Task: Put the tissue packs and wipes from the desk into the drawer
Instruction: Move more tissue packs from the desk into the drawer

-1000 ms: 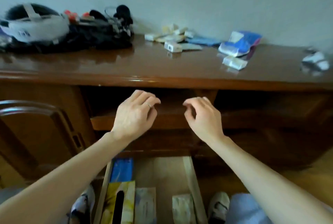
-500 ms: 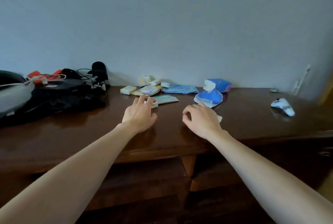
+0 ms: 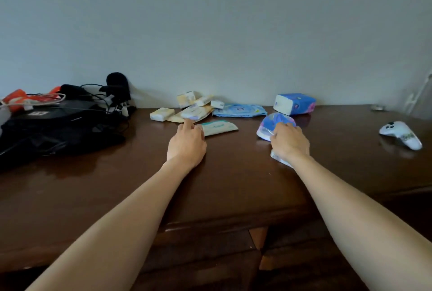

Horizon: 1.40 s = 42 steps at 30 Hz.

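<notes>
Tissue packs and wipes lie at the back of the dark wooden desk (image 3: 233,185). My left hand (image 3: 187,144) reaches to the left end of a white wipes pack (image 3: 219,127), its index finger stretched toward a yellow-white pack (image 3: 195,112). My right hand (image 3: 289,143) curls its fingers over the near edge of a round blue tissue pack (image 3: 271,122). A small clear-wrapped pack (image 3: 280,160) sticks out under that wrist. Further back are a flat blue wipes pack (image 3: 239,110), a blue tissue brick (image 3: 294,104) and several small white packs (image 3: 162,114). The drawer is out of sight.
A black bag with cables and a headset (image 3: 58,124) fills the left of the desk. A white game controller (image 3: 401,135) lies at the right. The wall stands right behind the packs. The desk's front edge (image 3: 210,223) is near me.
The view has risen from the open drawer below to the desktop. Both hands have moved up and forward onto the desk, the right one reaching the round blue pack.
</notes>
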Each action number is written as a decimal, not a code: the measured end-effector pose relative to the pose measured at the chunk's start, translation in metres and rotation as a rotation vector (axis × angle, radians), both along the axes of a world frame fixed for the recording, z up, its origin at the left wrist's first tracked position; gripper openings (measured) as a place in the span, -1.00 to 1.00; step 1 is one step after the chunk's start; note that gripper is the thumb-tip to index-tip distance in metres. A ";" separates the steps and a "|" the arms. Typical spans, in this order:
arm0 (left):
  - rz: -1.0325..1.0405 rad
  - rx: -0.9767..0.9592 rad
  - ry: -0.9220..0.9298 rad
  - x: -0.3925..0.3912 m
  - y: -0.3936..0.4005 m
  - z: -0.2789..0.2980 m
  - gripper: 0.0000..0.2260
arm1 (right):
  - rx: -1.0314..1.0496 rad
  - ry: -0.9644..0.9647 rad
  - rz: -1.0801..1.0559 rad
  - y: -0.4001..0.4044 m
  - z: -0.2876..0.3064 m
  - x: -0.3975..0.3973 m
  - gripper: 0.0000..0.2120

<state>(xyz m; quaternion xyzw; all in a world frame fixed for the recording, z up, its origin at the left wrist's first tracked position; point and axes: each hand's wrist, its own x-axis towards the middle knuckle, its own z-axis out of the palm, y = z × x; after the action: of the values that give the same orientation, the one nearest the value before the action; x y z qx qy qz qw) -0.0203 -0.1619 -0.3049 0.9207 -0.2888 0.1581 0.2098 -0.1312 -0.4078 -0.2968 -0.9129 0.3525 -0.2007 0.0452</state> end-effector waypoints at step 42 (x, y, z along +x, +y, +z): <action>0.096 -0.067 0.702 -0.317 0.248 -0.412 -0.78 | 0.069 1.200 0.753 0.248 -0.391 -0.275 -0.53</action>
<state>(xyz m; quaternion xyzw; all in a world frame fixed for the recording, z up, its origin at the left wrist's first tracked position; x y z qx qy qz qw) -0.3375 0.0865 -0.7169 0.9240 -0.1501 -0.1488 0.3188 -0.4059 -0.1597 -0.6875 -0.9239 -0.0171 0.3774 -0.0616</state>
